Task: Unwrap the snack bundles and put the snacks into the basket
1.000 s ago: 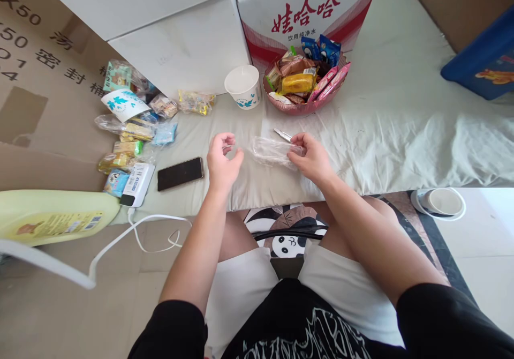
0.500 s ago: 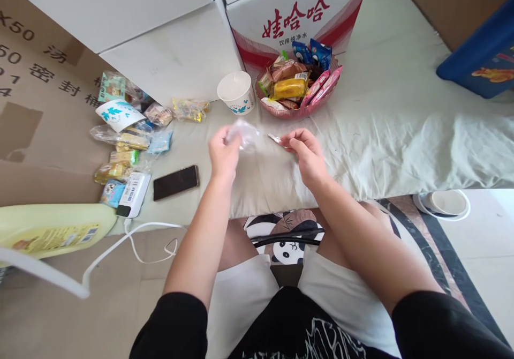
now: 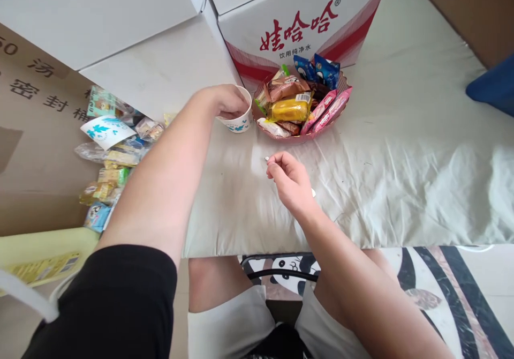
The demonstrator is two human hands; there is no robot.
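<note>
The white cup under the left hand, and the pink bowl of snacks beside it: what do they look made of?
The cup looks like matte paper: thin white wall with a printed blue leaf pattern. The bowl looks like glossy, translucent pink plastic, possibly glass, with a scalloped rim. The left hand covers the cup's mouth.

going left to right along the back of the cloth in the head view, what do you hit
Pile of snack packets → left hand over the paper cup → pink bowl of snacks → blue thing at the right edge. The right hand sits nearer, in front of the bowl.
</note>
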